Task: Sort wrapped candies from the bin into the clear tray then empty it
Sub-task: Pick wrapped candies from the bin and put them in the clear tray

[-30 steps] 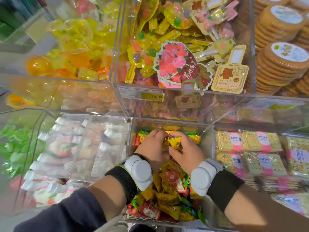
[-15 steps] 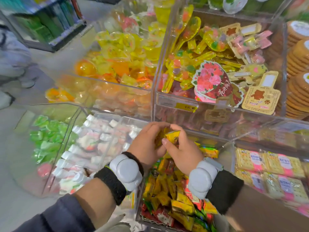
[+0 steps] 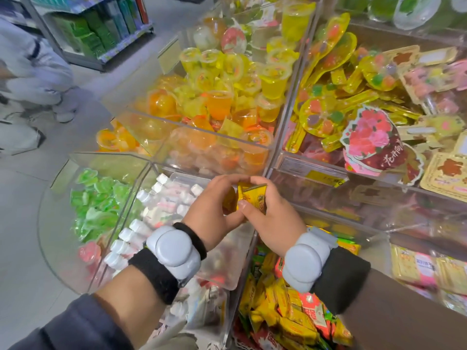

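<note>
My left hand (image 3: 214, 210) and my right hand (image 3: 273, 221) meet at the centre of the head view, both closed around a small bunch of yellow wrapped candies (image 3: 254, 199). They hold it above the edge between two clear compartments. Below my right wrist lies the candy bin (image 3: 290, 306), full of yellow, red and green wrapped candies. A clear tray (image 3: 222, 276) stands under my left wrist, beside a compartment of small white-capped bottles (image 3: 141, 223). Both wrists wear grey bands.
Clear acrylic bins hold orange and yellow jelly cups (image 3: 222, 97), green jellies (image 3: 96, 203), spoon-shaped candies (image 3: 336, 97) and yellow biscuit packs (image 3: 427, 271). A person in grey clothing (image 3: 30, 72) stands on the floor at the far left, near a shelf (image 3: 101, 26).
Both hands have lifted out of the candy bin with the yellow candies and moved up and left. The camera has swung left, showing more floor and the green jellies.
</note>
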Demonstrator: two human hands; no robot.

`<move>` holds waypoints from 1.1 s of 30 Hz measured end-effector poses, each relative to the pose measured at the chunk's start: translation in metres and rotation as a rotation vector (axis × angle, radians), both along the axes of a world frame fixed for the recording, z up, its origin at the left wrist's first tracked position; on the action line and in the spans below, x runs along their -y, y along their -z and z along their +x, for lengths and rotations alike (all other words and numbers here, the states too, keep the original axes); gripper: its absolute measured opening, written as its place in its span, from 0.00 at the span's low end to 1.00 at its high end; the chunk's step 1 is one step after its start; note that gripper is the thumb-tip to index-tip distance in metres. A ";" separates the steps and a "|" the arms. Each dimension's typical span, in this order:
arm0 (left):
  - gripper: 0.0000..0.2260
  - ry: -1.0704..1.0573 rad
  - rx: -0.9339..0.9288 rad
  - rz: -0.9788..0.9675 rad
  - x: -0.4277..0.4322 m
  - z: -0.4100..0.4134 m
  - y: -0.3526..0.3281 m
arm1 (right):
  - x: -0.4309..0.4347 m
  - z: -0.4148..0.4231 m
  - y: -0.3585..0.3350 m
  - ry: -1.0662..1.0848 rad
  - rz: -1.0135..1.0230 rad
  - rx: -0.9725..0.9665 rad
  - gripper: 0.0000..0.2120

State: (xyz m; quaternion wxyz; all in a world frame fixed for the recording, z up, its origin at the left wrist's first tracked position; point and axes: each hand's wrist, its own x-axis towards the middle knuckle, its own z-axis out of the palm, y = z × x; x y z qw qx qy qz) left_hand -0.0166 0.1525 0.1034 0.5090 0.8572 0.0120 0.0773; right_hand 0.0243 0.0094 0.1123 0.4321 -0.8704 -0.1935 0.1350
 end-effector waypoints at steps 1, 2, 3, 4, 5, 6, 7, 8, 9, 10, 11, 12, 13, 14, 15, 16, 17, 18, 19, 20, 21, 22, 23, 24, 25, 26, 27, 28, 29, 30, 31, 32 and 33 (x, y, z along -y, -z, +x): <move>0.24 0.002 -0.001 0.009 -0.003 0.001 0.000 | -0.002 0.001 0.001 -0.008 -0.007 -0.001 0.21; 0.24 0.004 -0.006 0.024 -0.006 0.002 0.001 | -0.005 0.002 0.002 -0.016 -0.018 -0.007 0.20; 0.24 0.007 -0.019 0.042 -0.008 0.003 0.003 | -0.007 0.003 0.003 -0.022 -0.029 -0.019 0.21; 0.24 0.011 -0.034 0.061 -0.010 0.004 0.006 | -0.010 0.003 0.005 -0.026 -0.042 -0.034 0.21; 0.24 0.016 -0.049 0.082 -0.010 0.005 0.008 | -0.011 0.004 0.007 -0.029 -0.055 -0.048 0.22; 0.24 0.022 -0.064 0.106 -0.011 0.006 0.010 | -0.013 0.004 0.009 -0.030 -0.070 -0.061 0.23; 0.24 0.032 -0.077 0.134 -0.012 0.007 0.013 | -0.015 0.005 0.012 -0.029 -0.089 -0.073 0.23; 0.24 0.044 -0.087 0.166 -0.012 0.008 0.015 | -0.015 0.005 0.014 -0.028 -0.111 -0.080 0.24; 0.25 0.059 -0.096 0.199 -0.013 0.009 0.017 | -0.016 0.006 0.017 -0.027 -0.134 -0.086 0.25; 0.25 0.077 -0.107 0.231 -0.014 0.009 0.019 | -0.016 0.007 0.019 -0.027 -0.159 -0.091 0.26; 0.25 0.094 -0.123 0.262 -0.015 0.010 0.020 | -0.017 0.008 0.021 -0.030 -0.185 -0.094 0.27; 0.25 0.109 -0.139 0.289 -0.015 0.011 0.021 | -0.017 0.008 0.022 -0.034 -0.215 -0.093 0.27; 0.25 0.121 -0.149 0.310 -0.015 0.012 0.021 | -0.018 0.009 0.023 -0.036 -0.245 -0.089 0.27; 0.25 0.128 -0.154 0.328 -0.015 0.012 0.021 | -0.018 0.009 0.023 -0.037 -0.269 -0.086 0.26; 0.25 0.131 -0.154 0.347 -0.015 0.012 0.020 | -0.018 0.008 0.023 -0.040 -0.285 -0.079 0.24; 0.25 0.135 -0.155 0.365 -0.015 0.013 0.020 | -0.018 0.008 0.023 -0.041 -0.299 -0.071 0.23; 0.25 0.139 -0.157 0.384 -0.015 0.013 0.020 | -0.019 0.008 0.024 -0.042 -0.314 -0.061 0.22; 0.25 0.145 -0.162 0.402 -0.015 0.013 0.019 | -0.018 0.008 0.024 -0.041 -0.328 -0.055 0.22; 0.26 0.152 -0.168 0.421 -0.015 0.014 0.019 | -0.018 0.008 0.024 -0.040 -0.336 -0.053 0.22; 0.26 0.160 -0.174 0.443 -0.015 0.014 0.018 | -0.018 0.009 0.025 -0.041 -0.337 -0.055 0.22; 0.26 0.165 -0.178 0.467 -0.014 0.014 0.018 | -0.018 0.009 0.026 -0.044 -0.335 -0.060 0.23; 0.26 0.166 -0.178 0.488 -0.014 0.014 0.017 | -0.018 0.008 0.026 -0.049 -0.333 -0.064 0.24; 0.27 0.170 -0.178 0.504 -0.014 0.014 0.016 | -0.017 0.008 0.026 -0.048 -0.330 -0.070 0.25; 0.27 0.174 -0.179 0.515 -0.014 0.014 0.016 | -0.017 0.008 0.026 -0.043 -0.326 -0.077 0.25; 0.27 0.176 -0.180 0.524 -0.013 0.015 0.015 | -0.016 0.008 0.026 -0.038 -0.321 -0.080 0.25; 0.27 0.176 -0.183 0.536 -0.012 0.015 0.015 | -0.015 0.008 0.026 -0.035 -0.318 -0.079 0.24; 0.28 0.177 -0.189 0.550 -0.012 0.015 0.014 | -0.014 0.008 0.026 -0.036 -0.317 -0.074 0.24; 0.28 0.176 -0.196 0.566 -0.011 0.015 0.013 | -0.013 0.008 0.026 -0.038 -0.319 -0.069 0.24; 0.28 0.176 -0.203 0.582 -0.010 0.015 0.013 | -0.012 0.008 0.026 -0.040 -0.318 -0.069 0.25; 0.28 0.173 -0.213 0.598 -0.009 0.015 0.012 | -0.012 0.008 0.026 -0.042 -0.309 -0.079 0.28; 0.28 0.167 -0.223 0.613 -0.009 0.016 0.011 | -0.011 0.008 0.026 -0.041 -0.293 -0.096 0.32; 0.28 0.161 -0.235 0.627 -0.008 0.016 0.010 | -0.010 0.007 0.025 -0.038 -0.275 -0.109 0.35; 0.28 0.151 -0.246 0.639 -0.008 0.016 0.010 | -0.010 0.007 0.025 -0.038 -0.261 -0.112 0.36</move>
